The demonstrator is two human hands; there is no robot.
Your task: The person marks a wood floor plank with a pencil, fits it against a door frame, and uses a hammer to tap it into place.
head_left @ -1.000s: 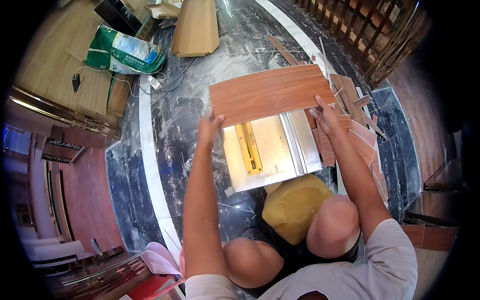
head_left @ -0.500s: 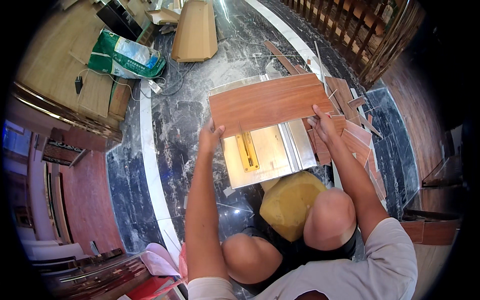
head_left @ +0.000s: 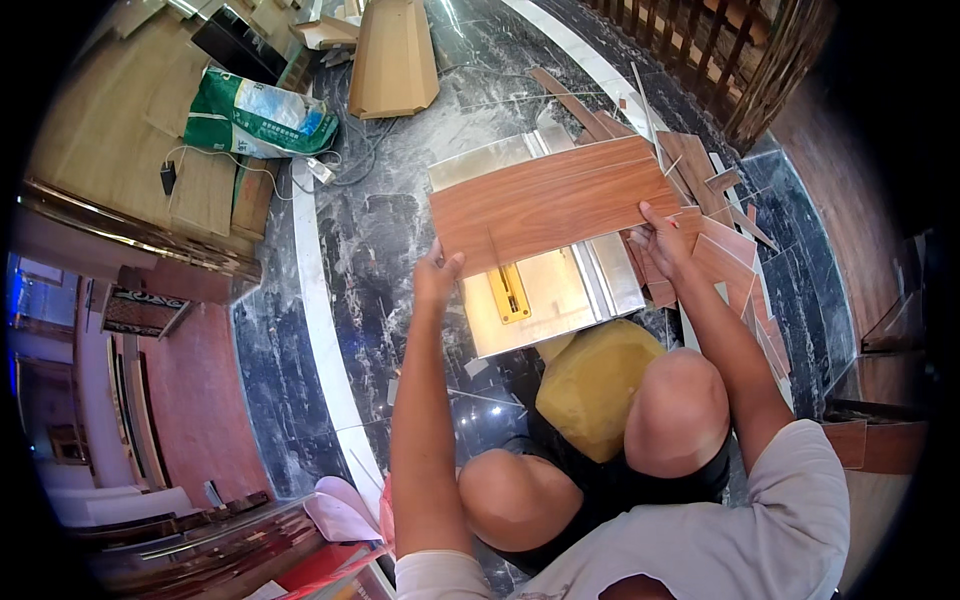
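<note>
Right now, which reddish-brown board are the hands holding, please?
The rectangular reddish-brown wood-grain board over the silver metal table; the other brown boards lie piled at right.

I'm watching red-brown on the plank [head_left: 560,195], streaked with darker wood grain — and there's bright yellow, the slotted insert [head_left: 511,292], against a silvery worktop [head_left: 478,167]. Black floor [head_left: 370,230], marbled greyish-white — mustard block [head_left: 600,390], green bag [head_left: 210,128] with white and blue patches.

Held plank [head_left: 550,202]: one
Left grip [head_left: 437,275] and right grip [head_left: 662,241]: two
Metal worktop [head_left: 553,318]: one
Yellow slotted insert [head_left: 501,300]: one
Yellow rounded object [head_left: 595,392]: one
Green bag [head_left: 212,132]: one
Cardboard channel [head_left: 395,65]: one
Knees [head_left: 678,405]: two
Offcuts [head_left: 718,264]: many, overlapping, exact count unclear
</note>
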